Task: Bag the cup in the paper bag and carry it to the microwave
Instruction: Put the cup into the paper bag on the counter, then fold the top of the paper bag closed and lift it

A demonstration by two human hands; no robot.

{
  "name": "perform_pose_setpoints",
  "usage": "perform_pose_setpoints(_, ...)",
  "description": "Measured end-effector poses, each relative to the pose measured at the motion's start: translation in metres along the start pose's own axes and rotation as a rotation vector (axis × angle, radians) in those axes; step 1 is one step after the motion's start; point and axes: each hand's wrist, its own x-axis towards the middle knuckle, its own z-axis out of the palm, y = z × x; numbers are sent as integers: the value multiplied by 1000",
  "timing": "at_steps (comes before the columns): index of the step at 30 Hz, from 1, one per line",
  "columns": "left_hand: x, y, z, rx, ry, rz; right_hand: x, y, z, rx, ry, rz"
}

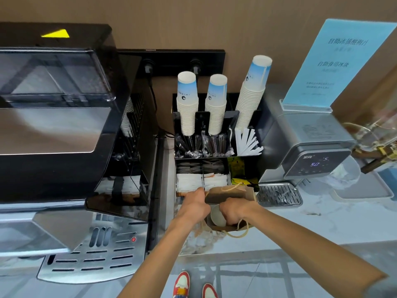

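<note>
Now the white cup [218, 216] sits partly inside the open paper bag [233, 193] on the counter [322, 224], gripped by the right hand [233, 210]; the left hand [194, 204] pinches the bag's left edge, below 3 cup stacks [214, 104].

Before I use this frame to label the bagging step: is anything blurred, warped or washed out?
Head view: wide-angle bending bows the coffee machine and blue sign at the edges; the right border smears; glare whitens the machine's steel panel. The centre is sharp: left hand on the paper bag, right hand holding the cup.
</note>
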Motion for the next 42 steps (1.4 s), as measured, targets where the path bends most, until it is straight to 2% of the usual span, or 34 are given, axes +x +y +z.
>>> perform_pose_setpoints(5, 2, 1, 0, -6, -5, -16, -20, 8, -19, 21, 9, -12)
perform_pose_setpoints(8, 3, 2, 0, -12, -12, -9, -47, 18, -33, 57, 113, -119)
perform_pose_setpoints(11, 5, -1, -2, -7, -40, 4, -83, 31, -38, 336, 222, -212)
perform_pose_setpoints(15, 7, -9, -12, -112, -63, 21, -121, 66, -25, 805, 381, -284)
perform_pose_setpoints(18, 9, -17, -20, -223, -53, 37, -128, 91, -6, 1094, 547, -227)
perform_pose_setpoints(22, 8, -31, -24, -436, 1, 1, -105, 101, 21, 1442, 735, -38)
perform_pose_setpoints(24, 11, -36, -19, -531, 37, -37, -87, 98, 30, 1542, 719, 47)
perform_pose_setpoints(27, 15, -37, -6, -634, -48, -133, -65, 87, 35, 1642, 586, 152)
perform_pose_setpoints(32, 15, -32, 14, -786, -121, -210, -42, 65, 30, 1625, 374, 287)
perform_pose_setpoints(39, 23, -30, 16, -759, -133, -187, -28, 49, 24, 1554, 304, 375)
perform_pose_setpoints(42, 27, -35, 17, -725, -152, -183, -28, 53, 30, 1585, 266, 332)
